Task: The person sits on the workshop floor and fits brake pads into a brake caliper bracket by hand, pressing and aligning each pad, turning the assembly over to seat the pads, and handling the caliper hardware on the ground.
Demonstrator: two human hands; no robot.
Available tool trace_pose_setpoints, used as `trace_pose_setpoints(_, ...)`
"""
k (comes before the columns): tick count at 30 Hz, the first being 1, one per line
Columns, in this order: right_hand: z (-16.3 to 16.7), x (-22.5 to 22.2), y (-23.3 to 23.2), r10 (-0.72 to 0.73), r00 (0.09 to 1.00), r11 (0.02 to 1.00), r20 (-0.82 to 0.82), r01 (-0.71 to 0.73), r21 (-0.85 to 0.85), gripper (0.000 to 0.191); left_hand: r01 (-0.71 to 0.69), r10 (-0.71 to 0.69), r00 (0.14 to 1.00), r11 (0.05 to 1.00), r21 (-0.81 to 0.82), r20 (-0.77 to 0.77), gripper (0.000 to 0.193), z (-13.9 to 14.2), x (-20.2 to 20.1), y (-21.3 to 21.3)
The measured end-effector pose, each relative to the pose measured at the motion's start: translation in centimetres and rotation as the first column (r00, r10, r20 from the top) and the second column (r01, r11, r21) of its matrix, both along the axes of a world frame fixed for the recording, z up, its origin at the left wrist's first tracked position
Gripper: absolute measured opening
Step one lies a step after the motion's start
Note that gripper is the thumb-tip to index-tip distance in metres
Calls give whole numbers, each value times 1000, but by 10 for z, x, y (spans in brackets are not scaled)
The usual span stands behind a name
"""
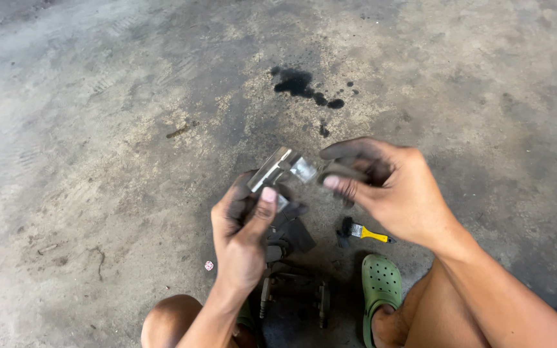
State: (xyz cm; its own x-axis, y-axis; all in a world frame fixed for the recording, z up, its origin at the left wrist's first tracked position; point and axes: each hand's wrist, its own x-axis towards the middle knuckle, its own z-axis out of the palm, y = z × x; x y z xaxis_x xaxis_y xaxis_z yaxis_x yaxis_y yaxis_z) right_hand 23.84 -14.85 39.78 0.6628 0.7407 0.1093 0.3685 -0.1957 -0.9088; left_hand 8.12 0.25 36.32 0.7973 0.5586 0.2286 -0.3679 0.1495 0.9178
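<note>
Left hand (243, 225) is pinching a shiny bent metal bracket (283, 169), thumb clamped on its lower end. Right hand (381, 190), fingers curled shut, grips the bracket's other end. Just below the grip: dark greasy metal parts (291, 258), a yellow-handled small brush (363, 232), a green clog (380, 290) on the stained concrete floor (98, 129).

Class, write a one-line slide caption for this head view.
Greasy left hand and right hand hold a metal part above stained concrete floor.
</note>
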Motion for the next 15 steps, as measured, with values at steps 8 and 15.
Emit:
trace_pose_setpoints(8,1,-7,-6,168,985,975,35,-172,139,18,9,30,992,950,311,-121,18,8,-9,4)
trace_pose_setpoints(15,-3,-23,0,216,912,973,349,-229,-5,22,-66,141,983,877,476,-122,9,10,-7,-1)
